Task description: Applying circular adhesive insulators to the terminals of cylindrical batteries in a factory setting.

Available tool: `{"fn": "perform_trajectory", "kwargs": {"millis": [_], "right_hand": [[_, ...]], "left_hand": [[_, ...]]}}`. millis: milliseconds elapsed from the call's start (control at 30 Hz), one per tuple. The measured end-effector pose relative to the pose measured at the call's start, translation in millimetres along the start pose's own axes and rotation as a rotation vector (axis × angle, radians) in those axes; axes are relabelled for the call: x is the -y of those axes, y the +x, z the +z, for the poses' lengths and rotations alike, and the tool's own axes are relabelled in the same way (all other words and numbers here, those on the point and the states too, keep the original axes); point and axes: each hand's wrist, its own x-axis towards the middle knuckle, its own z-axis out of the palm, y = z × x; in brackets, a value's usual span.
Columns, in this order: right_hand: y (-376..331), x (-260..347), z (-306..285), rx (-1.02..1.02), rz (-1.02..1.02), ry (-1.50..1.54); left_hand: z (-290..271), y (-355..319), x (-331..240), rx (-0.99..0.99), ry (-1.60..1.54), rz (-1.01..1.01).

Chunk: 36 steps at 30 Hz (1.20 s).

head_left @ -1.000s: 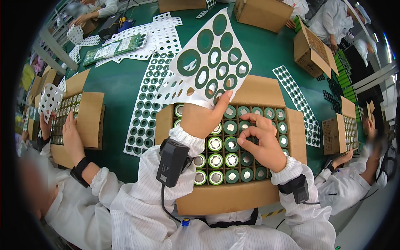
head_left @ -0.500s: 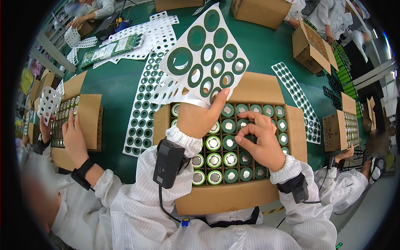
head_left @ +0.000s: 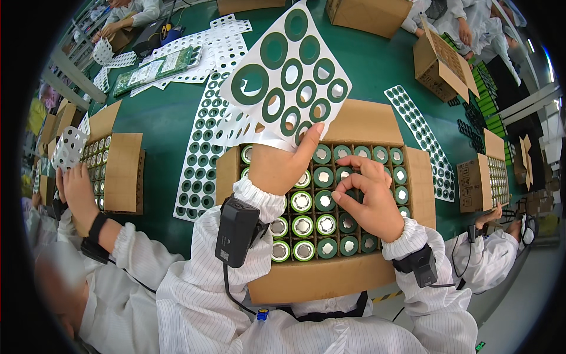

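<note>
My left hand (head_left: pixel 278 168) is closed on a white sheet of green ring stickers (head_left: pixel 293 76), thumb on its lower corner; the sheet stands raised above the far side of an open cardboard box (head_left: pixel 321 283). Upright cylindrical battery cells (head_left: pixel 302 202) fill the box's divider grid. Some tops are bright green-rimmed with bare metal, while others, mostly on the right, carry dark green rings (head_left: pixel 323 201). Low over those right-hand cells is my right hand (head_left: pixel 374 203), thumb and forefinger drawn together in a pinch. Anything between these fingertips is too small to make out.
More ring-sticker sheets lie left (head_left: pixel 197 171) and right (head_left: pixel 421 141) of the box on the green table (head_left: pixel 159 127). A plastic-wrapped green pack (head_left: pixel 156 71) rests on white punched sheets. Co-workers with cell boxes (head_left: pixel 122 171) sit on both sides; further cartons (head_left: pixel 368 15) stand behind.
The sticker sheet in my left hand has shifted slightly left and up. My right hand has barely moved. The left co-worker's hand has drawn back from the cells toward a punched sheet.
</note>
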Motion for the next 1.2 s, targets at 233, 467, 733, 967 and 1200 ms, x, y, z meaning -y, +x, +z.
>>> {"fn": "perform_trajectory", "kwargs": {"millis": [233, 467, 733, 967, 1200], "right_hand": [[-0.3, -0.5, -0.5, -0.011, -0.005, -0.002], [-0.6, 0.7, 1.2, -0.026, -0.009, -0.009], [-0.8, 1.0, 2.7, -0.04, -0.016, -0.015], [-1.1, -1.5, 3.4, -0.068, -0.024, -0.046], [0.0, 6.3, 4.6, -0.068, -0.054, -0.053]], "left_hand": [[-0.9, 1.2, -2.8, 0.044, 0.023, 0.013], [-2.1, 0.7, 0.5, 0.027, 0.047, 0.014], [-2.4, 0.0, 1.9, 0.04, 0.064, 0.061], [1.4, 0.4, 2.5, 0.056, 0.03, 0.024], [-5.3, -0.1, -1.1, 0.047, 0.011, 0.005]]}}
